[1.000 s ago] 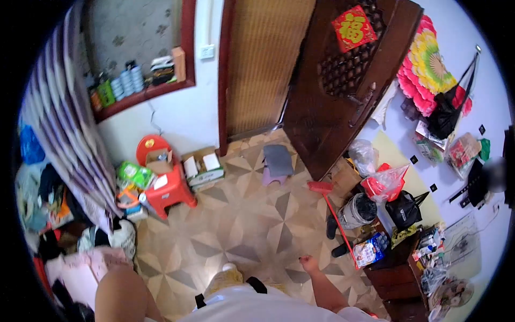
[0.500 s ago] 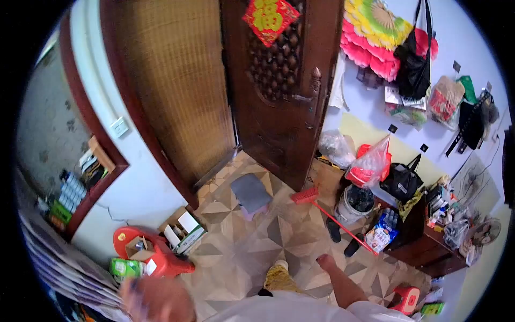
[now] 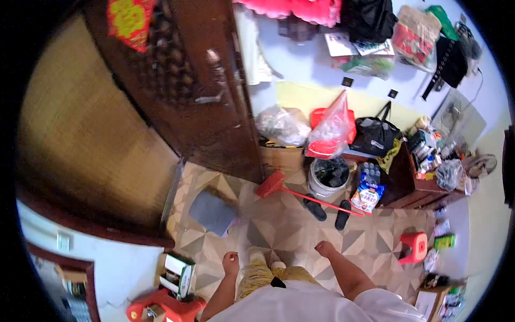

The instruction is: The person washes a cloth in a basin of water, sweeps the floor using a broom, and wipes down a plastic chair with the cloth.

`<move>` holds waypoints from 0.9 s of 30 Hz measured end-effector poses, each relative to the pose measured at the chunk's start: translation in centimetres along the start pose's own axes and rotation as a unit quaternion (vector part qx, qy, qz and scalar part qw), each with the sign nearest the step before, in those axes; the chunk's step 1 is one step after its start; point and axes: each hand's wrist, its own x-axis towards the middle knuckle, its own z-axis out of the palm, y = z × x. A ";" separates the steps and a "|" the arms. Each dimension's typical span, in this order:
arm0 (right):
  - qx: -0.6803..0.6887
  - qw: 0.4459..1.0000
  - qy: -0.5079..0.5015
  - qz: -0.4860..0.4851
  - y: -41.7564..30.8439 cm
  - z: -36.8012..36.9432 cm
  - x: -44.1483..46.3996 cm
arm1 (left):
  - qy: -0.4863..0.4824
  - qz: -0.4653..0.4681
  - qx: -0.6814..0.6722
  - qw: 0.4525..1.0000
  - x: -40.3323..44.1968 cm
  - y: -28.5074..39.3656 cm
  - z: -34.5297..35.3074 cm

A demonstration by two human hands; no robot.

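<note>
My left hand hangs at my side above the floor, left of my yellow-patterned trousers. Its fingers are curled in, and nothing shows in them. On the other side hangs my right hand, also loosely closed and touching nothing. Ahead on the tiled floor lies a red broom, its head near the open brown door's foot. A pair of black slippers sits by the broom's handle. Closest to my left hand is a low stool with a grey top.
A white bucket with dark contents stands by the wall beside a blue-and-white bag. A cluttered cabinet is at right, with a red stool near it. Another red stool and an open box are at lower left. The brown door stands ajar.
My view has turned right, so the door and grey stool now sit further left. My left hand, raised and blurred before, has dropped to my side. My right hand still hangs.
</note>
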 end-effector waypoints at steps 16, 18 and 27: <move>0.083 0.947 0.202 0.235 11.5 -3.1 8.9 | -0.205 -0.122 -0.070 0.969 17.0 -3.3 22.2; 0.033 0.956 0.161 0.241 15.7 -2.1 12.7 | -0.189 -0.166 -0.094 0.963 15.0 -3.7 26.8; -0.184 0.958 0.050 0.216 35.9 7.2 35.4 | -0.205 -0.319 -0.022 0.925 1.2 -11.6 41.3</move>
